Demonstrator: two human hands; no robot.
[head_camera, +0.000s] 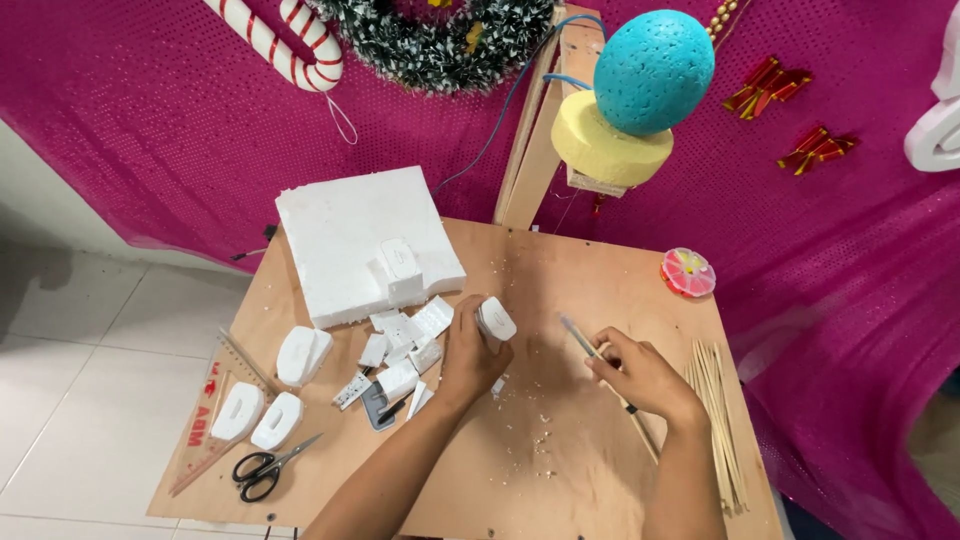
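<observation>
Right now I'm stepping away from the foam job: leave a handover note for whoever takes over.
Left hand: grips a small white foam piece.
Right hand: holds a thin stick tool, its tip apart from the piece.
Done: several shaped pieces lie at the left of the wooden table; crumbs around.
Left: the big foam block and offcuts. Scissors, spare sticks ready.

scissors (268, 467) lie at seven o'clock on the surface (560, 470), a ruler (205, 425) just left of them. a foam slab (350, 235) sits at eleven, a skewer pile (722, 420) at four, a blue ball (652, 70) at one.
</observation>
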